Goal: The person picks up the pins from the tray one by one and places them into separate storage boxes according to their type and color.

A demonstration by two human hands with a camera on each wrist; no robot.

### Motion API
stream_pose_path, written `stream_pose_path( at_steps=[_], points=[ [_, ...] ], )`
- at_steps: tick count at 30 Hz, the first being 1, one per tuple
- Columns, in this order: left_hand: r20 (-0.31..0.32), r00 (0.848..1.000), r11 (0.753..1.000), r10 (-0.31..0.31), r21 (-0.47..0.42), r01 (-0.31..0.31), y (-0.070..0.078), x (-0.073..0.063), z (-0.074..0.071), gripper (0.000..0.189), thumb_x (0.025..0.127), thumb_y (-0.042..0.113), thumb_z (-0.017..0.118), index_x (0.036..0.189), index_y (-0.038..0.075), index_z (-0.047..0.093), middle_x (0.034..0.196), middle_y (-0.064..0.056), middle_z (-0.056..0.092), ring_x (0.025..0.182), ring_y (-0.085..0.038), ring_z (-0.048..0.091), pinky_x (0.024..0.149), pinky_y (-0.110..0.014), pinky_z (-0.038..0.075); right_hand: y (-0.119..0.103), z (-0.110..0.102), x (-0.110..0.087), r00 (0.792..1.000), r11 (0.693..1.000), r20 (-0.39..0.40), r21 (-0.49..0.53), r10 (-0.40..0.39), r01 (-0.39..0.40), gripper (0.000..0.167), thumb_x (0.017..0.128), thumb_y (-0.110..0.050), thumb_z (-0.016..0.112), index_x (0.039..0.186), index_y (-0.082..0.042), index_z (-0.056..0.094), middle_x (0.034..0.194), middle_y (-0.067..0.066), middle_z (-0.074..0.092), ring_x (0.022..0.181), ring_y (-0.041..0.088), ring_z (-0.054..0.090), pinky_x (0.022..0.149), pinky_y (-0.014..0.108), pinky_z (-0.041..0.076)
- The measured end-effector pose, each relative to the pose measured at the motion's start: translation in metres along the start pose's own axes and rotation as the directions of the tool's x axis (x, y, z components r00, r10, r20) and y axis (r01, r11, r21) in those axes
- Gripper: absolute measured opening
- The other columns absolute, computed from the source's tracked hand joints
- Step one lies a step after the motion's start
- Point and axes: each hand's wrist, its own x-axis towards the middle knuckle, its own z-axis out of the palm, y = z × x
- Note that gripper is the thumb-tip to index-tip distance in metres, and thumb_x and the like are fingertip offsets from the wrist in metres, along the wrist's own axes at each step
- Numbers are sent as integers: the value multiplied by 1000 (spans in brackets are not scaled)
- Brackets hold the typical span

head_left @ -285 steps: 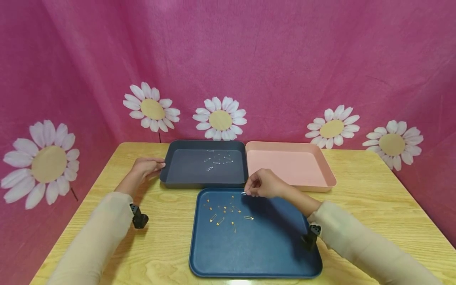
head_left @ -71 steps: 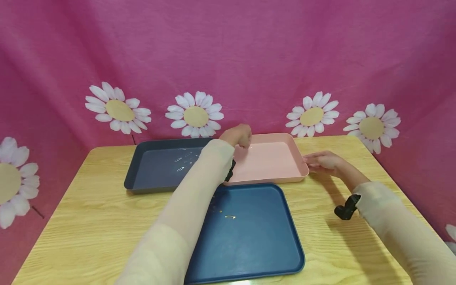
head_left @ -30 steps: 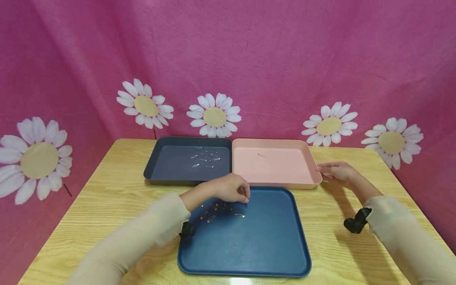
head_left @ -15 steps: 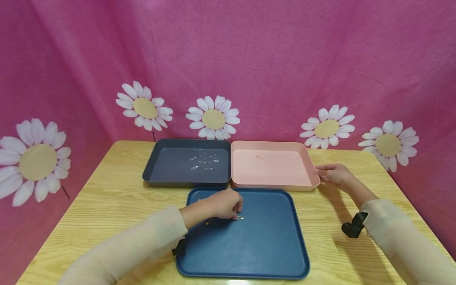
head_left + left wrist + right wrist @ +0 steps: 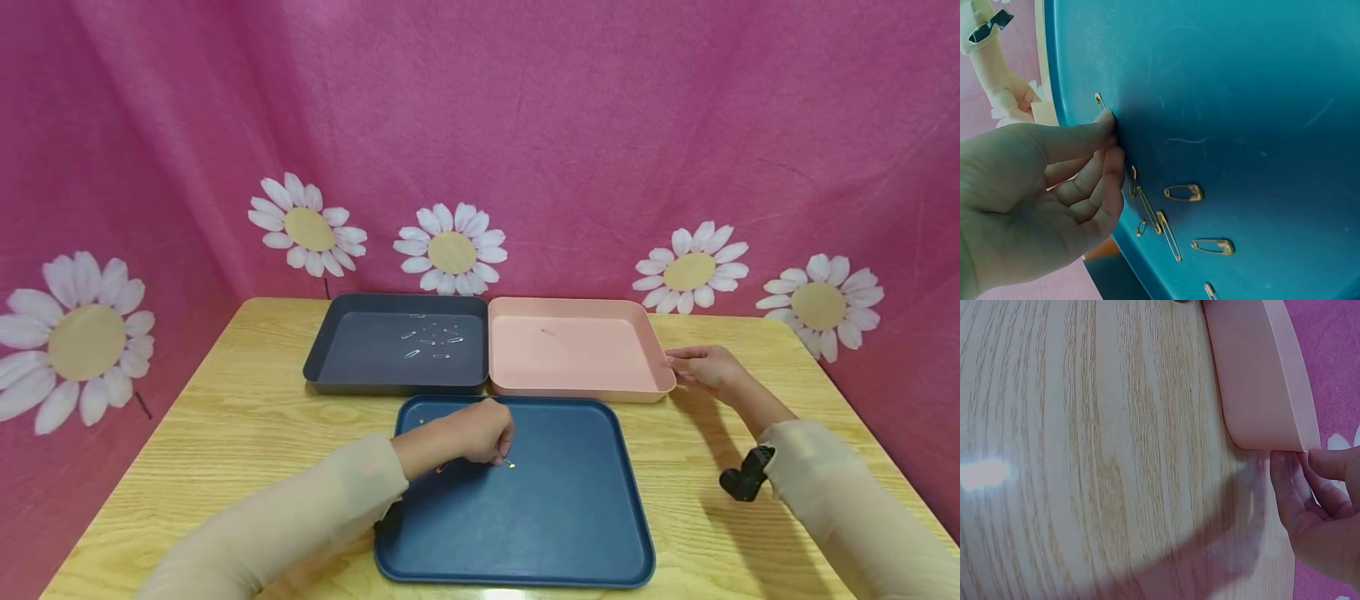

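In the head view, the left hand (image 5: 482,432) is lowered over the blue tray (image 5: 555,517), fingertips together at one end of a gold safety pin (image 5: 512,465). The pin lies on the right of the grip, its long axis running out from the fingertips rightward and slightly toward the person. The right hand (image 5: 705,369) is well apart, at the right end of the pink tray (image 5: 583,392), which sits beyond the blue one.

In the left wrist view, thumb and finger are closed with almost no gap and appear to pinch the pin's near end — the contact itself is hidden behind the thumb — while the capped end sticks out past the thumb tip. Other gold pins (image 5: 1227,246) lie on the opposite side of the fingers.

In the right wrist view, extended fingers and thumb touch the pink tray's end — steadying it, by the look.
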Motion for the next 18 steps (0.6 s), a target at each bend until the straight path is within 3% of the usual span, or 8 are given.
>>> stream_pose_path(
  at_steps=[7, 10, 18],
  points=[
    [117, 993, 999, 5, 39, -9, 2, -2, -1, 26, 83, 4, 70, 62, 14, 59, 59, 8, 48, 57, -5, 44, 50, -14, 36, -2, 2, -2, 1000, 1000, -19, -20, 11, -11, 57, 99, -20, 52, 141, 14, 36, 85, -15, 62, 78, -5, 59, 78, 18, 57],
    [122, 992, 999, 30, 25, -33, 0, -3, -1, 25, 84, 4, 67, 63, 14, 57, 60, 8, 47, 57, -4, 44, 51, -14, 35, -2, 3, -3, 1000, 1000, -24, -28, 9, -10, 56, 99, -21, 52, 141, 13, 37, 87, -15, 63, 79, -5, 58, 80, 19, 57],
    [98, 988, 987, 122, -117, -111, -10, -3, -7, 12, 86, 3, 67, 75, 8, 65, 68, 2, 60, 60, -4, 48, 57, -14, 41, -2, 2, -3, 1000, 1000, -19, -1, 8, -8, 56, 99, -20, 50, 141, 14, 35, 83, -18, 62, 78, -7, 58, 77, 16, 56]
  ],
)
